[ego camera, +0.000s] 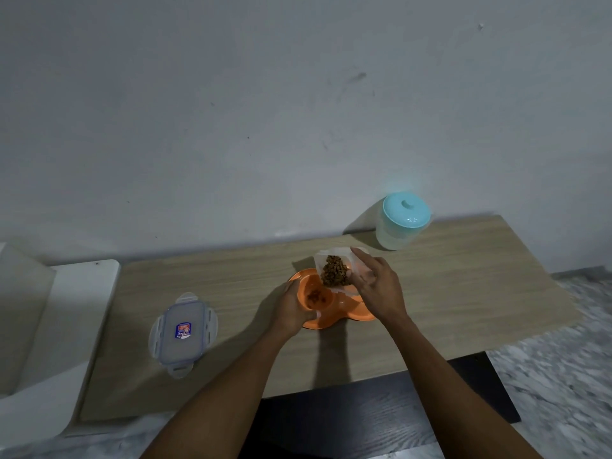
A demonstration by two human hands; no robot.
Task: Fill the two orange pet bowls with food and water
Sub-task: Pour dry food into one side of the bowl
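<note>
Head view: we find the orange double pet bowl (328, 318) on the wooden tabletop (447, 293), between the two hands. Our left hand (291, 309) wraps the rim of the left bowl, closed on it. Our right hand (377, 286) grips a clear plastic container (337, 270), tilted over that left bowl, with brown kibble (334, 274) heaped at its lower edge; a few pieces lie in the bowl. The right bowl is mostly hidden behind the container and right hand. A clear rectangular lid (182, 332) with snap flaps lies flat well to the left. A translucent jar with a teal lid (402, 221) stands upright by the wall.
</note>
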